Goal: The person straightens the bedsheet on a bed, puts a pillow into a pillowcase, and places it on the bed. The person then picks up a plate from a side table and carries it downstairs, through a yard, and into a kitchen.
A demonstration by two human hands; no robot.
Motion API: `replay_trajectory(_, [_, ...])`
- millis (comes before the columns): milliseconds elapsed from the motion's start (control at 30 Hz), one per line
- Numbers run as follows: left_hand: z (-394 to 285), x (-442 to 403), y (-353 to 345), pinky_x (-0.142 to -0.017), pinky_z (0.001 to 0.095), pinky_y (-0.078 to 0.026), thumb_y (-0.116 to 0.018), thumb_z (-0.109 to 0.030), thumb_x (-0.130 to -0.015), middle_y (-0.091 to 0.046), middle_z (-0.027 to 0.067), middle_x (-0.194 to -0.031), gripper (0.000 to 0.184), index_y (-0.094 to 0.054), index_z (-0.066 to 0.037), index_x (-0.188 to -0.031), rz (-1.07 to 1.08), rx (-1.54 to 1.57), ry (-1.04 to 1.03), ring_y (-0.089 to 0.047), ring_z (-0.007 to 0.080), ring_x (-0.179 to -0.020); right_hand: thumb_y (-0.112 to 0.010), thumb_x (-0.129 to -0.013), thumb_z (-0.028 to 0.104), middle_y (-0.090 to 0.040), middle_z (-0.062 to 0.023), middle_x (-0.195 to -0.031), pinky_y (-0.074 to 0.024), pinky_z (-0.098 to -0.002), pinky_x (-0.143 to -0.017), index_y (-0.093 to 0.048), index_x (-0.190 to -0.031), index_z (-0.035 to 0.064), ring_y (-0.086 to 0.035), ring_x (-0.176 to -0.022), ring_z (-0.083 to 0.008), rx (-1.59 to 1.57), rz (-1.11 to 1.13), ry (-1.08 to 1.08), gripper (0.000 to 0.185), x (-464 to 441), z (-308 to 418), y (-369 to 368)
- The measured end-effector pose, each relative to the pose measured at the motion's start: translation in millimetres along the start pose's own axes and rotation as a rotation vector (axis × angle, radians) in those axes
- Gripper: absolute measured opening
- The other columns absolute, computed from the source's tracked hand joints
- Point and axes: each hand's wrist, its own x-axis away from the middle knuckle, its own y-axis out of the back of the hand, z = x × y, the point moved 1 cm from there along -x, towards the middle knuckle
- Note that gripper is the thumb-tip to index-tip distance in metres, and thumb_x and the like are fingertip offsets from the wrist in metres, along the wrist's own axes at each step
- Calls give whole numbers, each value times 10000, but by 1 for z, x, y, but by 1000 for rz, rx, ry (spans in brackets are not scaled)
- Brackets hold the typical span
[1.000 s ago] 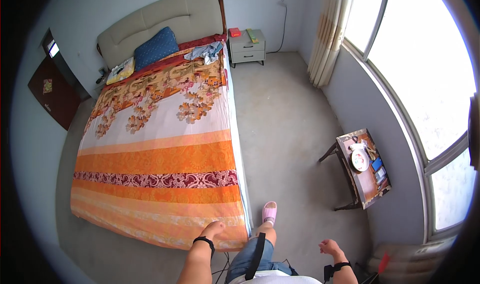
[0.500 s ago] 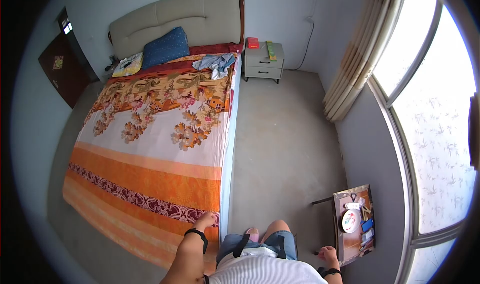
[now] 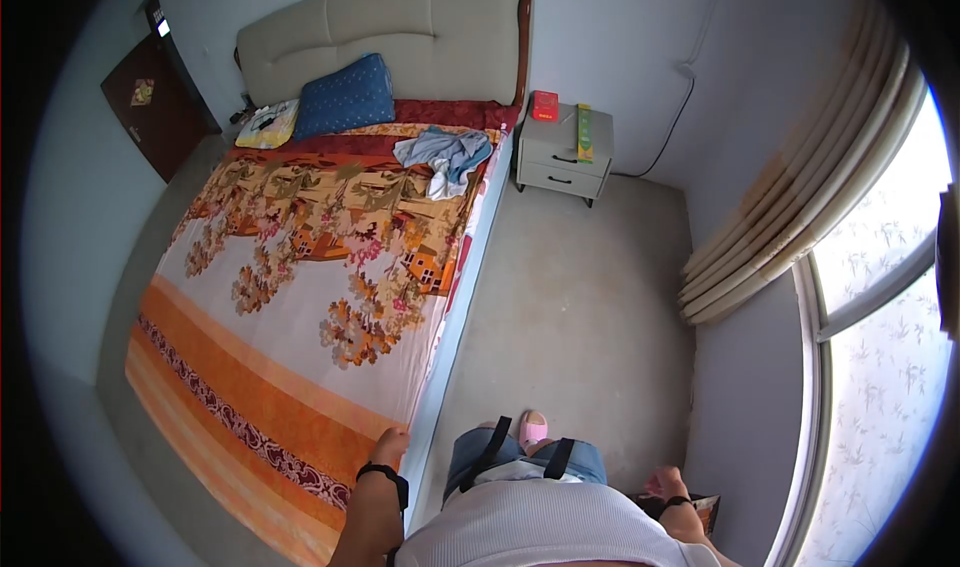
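Observation:
My left hand [image 3: 390, 447] hangs by the near side of the bed, with its fingers curled and nothing seen in them. It is nearest to the patterned bedspread [image 3: 260, 372], which has orange stripes and brown flowers; I cannot tell whether they touch. At my right side, my right hand [image 3: 668, 483] is loosely closed, also with nothing seen in it. Just beyond its wrist shows a corner of the small table [image 3: 706, 513], mostly hidden by my arm and body.
Ahead, a grey nightstand [image 3: 562, 154] carries a red box [image 3: 545, 105] and a green-yellow box [image 3: 584, 132]. Crumpled clothes [image 3: 445, 155] and a blue pillow [image 3: 346, 97] lie on the bed. A curtain [image 3: 800, 192] hangs by the window on the right. Grey floor [image 3: 575, 307] runs alongside the bed.
I have stepped forward and the view has turned. The nightstand looks nearer, and the small table has slid back behind my right arm. Both hands still hang at my sides.

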Motion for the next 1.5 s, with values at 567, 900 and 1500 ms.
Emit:
replay_trajectory(567, [-136, -225, -2, -553, 352, -507, -504, -237, -869, -623, 120, -834, 262, -506, -79, -1077, 133, 714, 390, -611, 221, -651, -526, -883, 241, -645, -117, -851, -547, -313, -648, -563, -1032, 37, -644, -749, -184, 904, 300, 571, 255, -64, 660, -121])
replay_trajectory(900, [-311, -393, 59, -511, 279, -445, -543, -206, -815, -608, 71, -678, 221, -625, -7, -866, -286, 284, -140, -559, 150, -551, -539, -863, 263, -652, -102, -839, -551, -331, -631, -597, -976, 54, -645, -747, -181, 920, 219, 453, 245, -148, 854, -171])
replay_trajectory(1500, [-517, -470, 38, -879, 464, -407, -667, -123, -735, -480, 174, -1124, 434, -486, -78, -1127, -686, 139, 429, -466, 376, -1057, -505, -791, 174, -526, -85, -1103, -425, -397, -857, -536, -1099, 141, -513, -1031, -243, 1645, 153, 2711, 311, -228, 1238, -564])
